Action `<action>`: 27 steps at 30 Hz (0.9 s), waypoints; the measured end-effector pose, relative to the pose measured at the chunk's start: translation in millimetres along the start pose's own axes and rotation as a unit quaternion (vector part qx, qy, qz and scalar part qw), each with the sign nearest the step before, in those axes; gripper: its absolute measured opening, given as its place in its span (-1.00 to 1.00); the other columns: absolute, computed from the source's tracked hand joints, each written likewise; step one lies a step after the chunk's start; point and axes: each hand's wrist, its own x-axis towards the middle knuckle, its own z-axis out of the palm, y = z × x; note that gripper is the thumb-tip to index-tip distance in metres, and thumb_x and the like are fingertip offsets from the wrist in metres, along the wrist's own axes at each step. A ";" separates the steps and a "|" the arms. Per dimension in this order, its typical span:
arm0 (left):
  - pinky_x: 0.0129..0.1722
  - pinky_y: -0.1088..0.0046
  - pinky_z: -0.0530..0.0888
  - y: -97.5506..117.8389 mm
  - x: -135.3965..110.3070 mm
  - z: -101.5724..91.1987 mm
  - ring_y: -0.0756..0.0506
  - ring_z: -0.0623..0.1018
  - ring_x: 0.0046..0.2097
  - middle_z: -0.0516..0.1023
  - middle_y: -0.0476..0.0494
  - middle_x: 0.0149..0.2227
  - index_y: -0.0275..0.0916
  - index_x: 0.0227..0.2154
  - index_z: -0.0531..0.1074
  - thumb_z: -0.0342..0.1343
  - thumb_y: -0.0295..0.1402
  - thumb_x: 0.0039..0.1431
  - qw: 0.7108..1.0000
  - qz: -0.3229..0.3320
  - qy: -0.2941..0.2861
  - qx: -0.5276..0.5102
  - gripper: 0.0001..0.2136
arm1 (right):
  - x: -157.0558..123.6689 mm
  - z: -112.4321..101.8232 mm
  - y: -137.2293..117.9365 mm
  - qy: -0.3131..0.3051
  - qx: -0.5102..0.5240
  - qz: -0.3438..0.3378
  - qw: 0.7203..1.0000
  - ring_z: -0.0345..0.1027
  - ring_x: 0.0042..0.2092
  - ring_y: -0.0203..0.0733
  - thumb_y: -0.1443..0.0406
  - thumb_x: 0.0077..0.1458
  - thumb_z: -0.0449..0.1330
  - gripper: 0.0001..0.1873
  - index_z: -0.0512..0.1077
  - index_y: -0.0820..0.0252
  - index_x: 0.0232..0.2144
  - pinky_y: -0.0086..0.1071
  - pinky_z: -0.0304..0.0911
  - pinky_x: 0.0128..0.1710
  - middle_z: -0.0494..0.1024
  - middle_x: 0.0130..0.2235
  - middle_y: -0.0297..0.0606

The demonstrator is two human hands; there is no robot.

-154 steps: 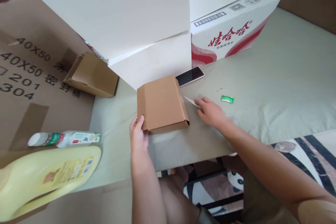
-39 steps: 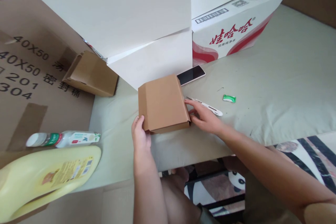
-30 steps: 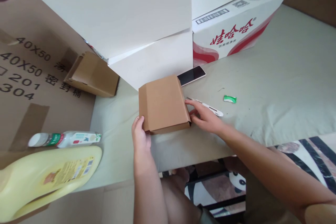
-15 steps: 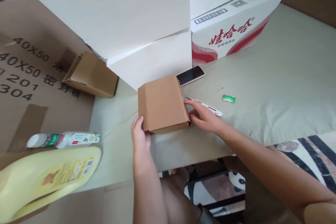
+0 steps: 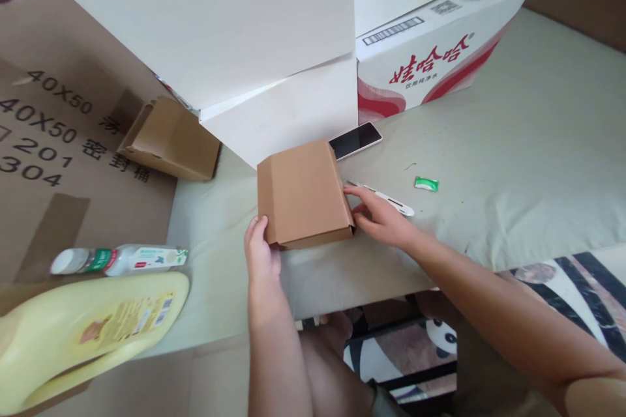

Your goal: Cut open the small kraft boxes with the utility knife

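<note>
A flat brown cardboard box [image 5: 306, 195] lies on the cloth-covered table in the middle of the head view, its lid down. My left hand [image 5: 261, 247] grips its near left corner, thumb over the top edge and the other fingers partly hidden by the side. At the right edge, my right hand [image 5: 379, 218] holds the box with its thumb and fingers against the side near the front corner. A white utility knife [image 5: 395, 203] with its blade pointing left lies just behind the right hand's fingers. Touching or close to the box's far right corner is a phone [image 5: 356, 141].
Large white cartons [image 5: 288, 101] and a red-and-white carton [image 5: 435, 68] stand behind. A small open brown box [image 5: 176, 137], a plastic bottle [image 5: 132, 260] and a yellow jug [image 5: 112, 319] are at left. A green wrapped packet [image 5: 426, 184] lies on the table cloth [image 5: 528, 163].
</note>
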 end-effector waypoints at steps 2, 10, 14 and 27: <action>-0.46 0.50 0.29 -0.1 0.1 0.0 -0.02 0.43 -0.42 0.44 0.04 -0.47 -0.21 -0.55 0.32 0.36 -0.25 -0.32 1.000 0.001 0.004 -0.002 -0.68 | 0.1 0.8 1.4 0.005 0.002 -0.001 1.000 0.55 -0.14 -0.12 0.42 0.09 0.03 -0.37 0.20 0.06 0.23 -0.08 0.46 -0.04 0.40 0.21 -0.06; -0.49 0.53 0.32 -0.4 2.0 -2.0 -0.01 0.47 -0.45 0.49 0.02 -0.49 -0.23 -0.55 0.35 0.36 -0.25 -0.30 1.000 0.017 -0.003 0.008 -0.70 | -1.6 1.2 11.7 0.028 -0.006 -0.023 0.999 0.32 0.23 0.09 0.16 0.27 0.06 -0.44 0.17 0.09 0.29 0.12 0.26 0.20 0.32 0.30 0.00; -0.50 0.53 0.32 -0.3 1.4 -1.2 -0.01 0.48 -0.47 0.51 0.01 -0.49 -0.25 -0.54 0.38 0.37 -0.27 -0.29 1.000 0.000 -0.008 -0.003 -0.71 | -2.7 0.0 13.5 0.008 0.007 -0.047 0.999 0.17 0.33 0.11 0.06 0.29 0.06 -0.36 0.10 0.08 0.34 0.09 0.23 0.24 0.18 0.37 0.03; -0.28 0.33 0.53 -8.8 31.1 -31.3 -0.17 0.63 -0.34 0.63 -0.13 -0.44 -0.28 -0.41 0.54 0.14 -0.36 0.03 0.986 -0.054 -0.033 -0.153 -0.88 | 1.5 -18.0 2.9 0.119 -0.318 0.111 0.934 0.39 0.05 0.17 0.26 0.18 0.10 -0.61 0.41 0.25 0.04 -0.05 0.28 0.01 0.51 0.02 0.07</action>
